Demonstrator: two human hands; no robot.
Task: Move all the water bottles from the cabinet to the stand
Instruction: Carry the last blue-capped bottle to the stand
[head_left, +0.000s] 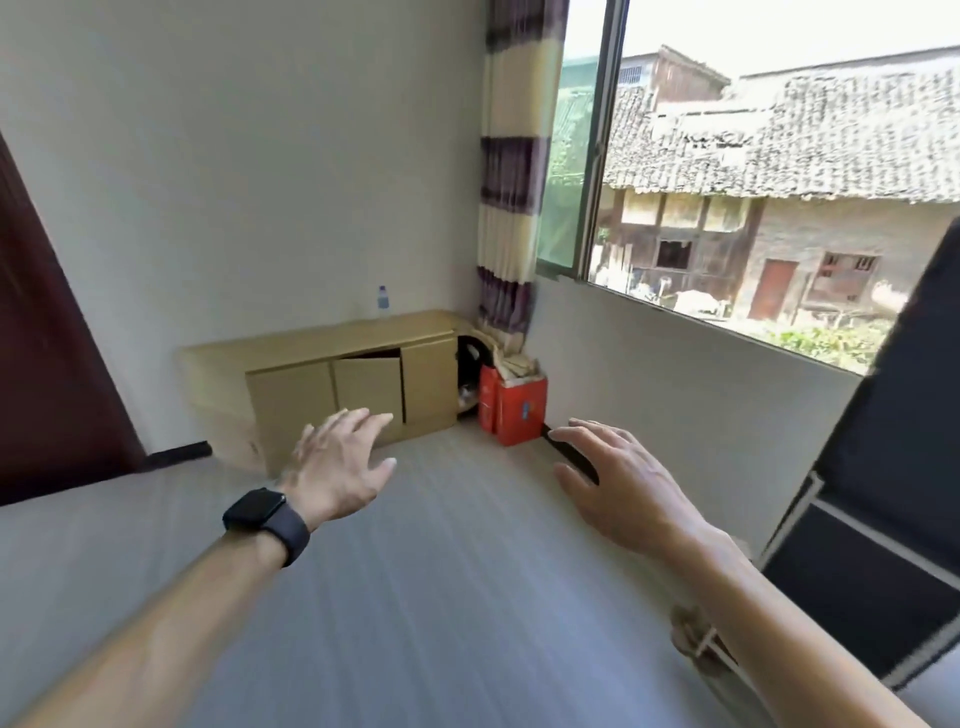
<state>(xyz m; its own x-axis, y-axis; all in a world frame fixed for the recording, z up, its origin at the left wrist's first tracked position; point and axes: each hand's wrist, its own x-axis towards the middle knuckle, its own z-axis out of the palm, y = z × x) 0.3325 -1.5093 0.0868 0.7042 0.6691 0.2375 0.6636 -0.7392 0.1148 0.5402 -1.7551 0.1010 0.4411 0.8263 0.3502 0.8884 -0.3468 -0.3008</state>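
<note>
A low light-wood cabinet (311, 384) stands against the far wall, its middle door (368, 387) slightly ajar. One small clear water bottle (383, 300) with a blue cap stands upright on the cabinet top near the wall. What is inside the cabinet is hidden. My left hand (340, 462), with a dark watch on the wrist, is stretched forward with fingers spread and holds nothing. My right hand (618, 480) is also held out with fingers apart and empty. Both hands are well short of the cabinet. A dark fabric stand (893, 467) with a light frame rises at the right.
A red carton (514, 410) sits on the floor in the corner right of the cabinet, under a striped curtain (511, 171). A large window (753, 171) fills the right wall. A dark red door (47, 343) is at the left. Grey floor lies between me and the cabinet.
</note>
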